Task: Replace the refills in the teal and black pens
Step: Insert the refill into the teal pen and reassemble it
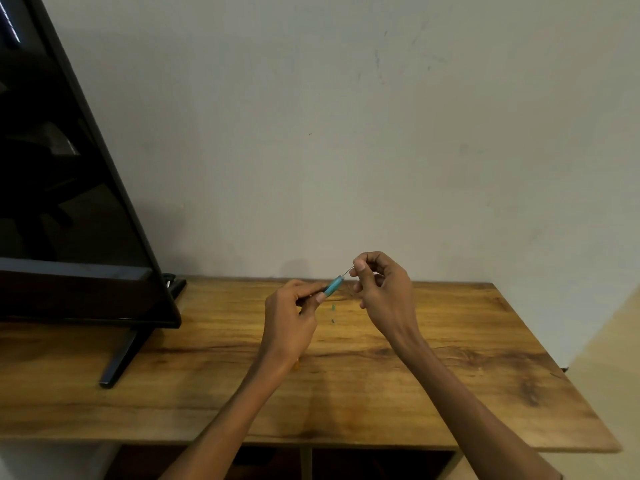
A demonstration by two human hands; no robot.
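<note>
Pinching a thin refill (347, 270) between right thumb and forefinger, fingertips (360, 267) closed on its far end, remaining fingers curling loosely beneath. Gripping the teal pen (334, 285) in the left hand (294, 315), thumb and forefinger wrapped round the barrel's lower part, other fingers folded under for support. Holding barrel and refill along one slanted line, rising toward the right, probably so the refill slides straight without bending. Keeping the right hand (382, 292) just above and beside the barrel's open end, with only a short stretch of refill showing between. Judging whether the refill is going in or coming out: impossible from this single view.

Working above the wooden table (467, 358), both hands raised clear of it, likely for free wrist movement. Lying on the table below the pen, two small greenish bits (333, 313), too small to identify, possibly pen parts. Not seeing the black pen anywhere; perhaps hidden behind the hands. Standing at the left, a dark screen (69, 202) on its stand, well apart from the work. Rising behind everything, a plain pale wall (346, 133).
</note>
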